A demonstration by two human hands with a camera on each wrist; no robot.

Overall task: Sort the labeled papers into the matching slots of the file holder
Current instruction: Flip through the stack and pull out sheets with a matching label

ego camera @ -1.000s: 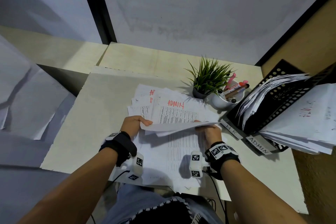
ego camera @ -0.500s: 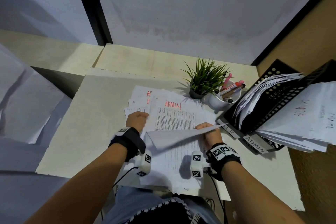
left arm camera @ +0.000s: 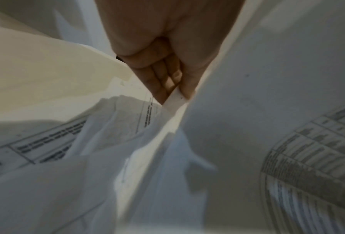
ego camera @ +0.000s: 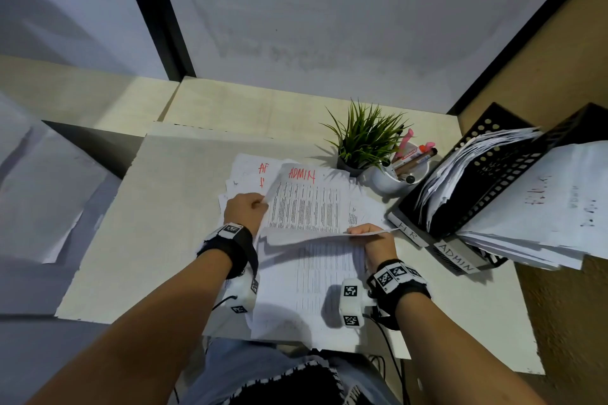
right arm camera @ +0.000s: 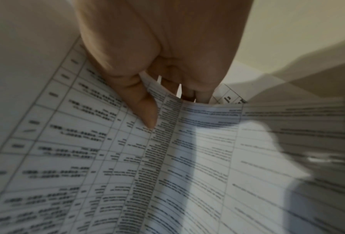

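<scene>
ADMIN sheet lies atop the loose paper pile at desk centre, its near edge raised off the pile — we have it pinched at both sides, left hand with thumb and fingers closed on the left edge, right hand with thumb over and fingers under the right corner. Step in hand, as we judge it: lifting one labeled paper free. Next move calls for carrying it right to the file holder and sliding it into the slot tagged ADMIN — not HR.
</scene>
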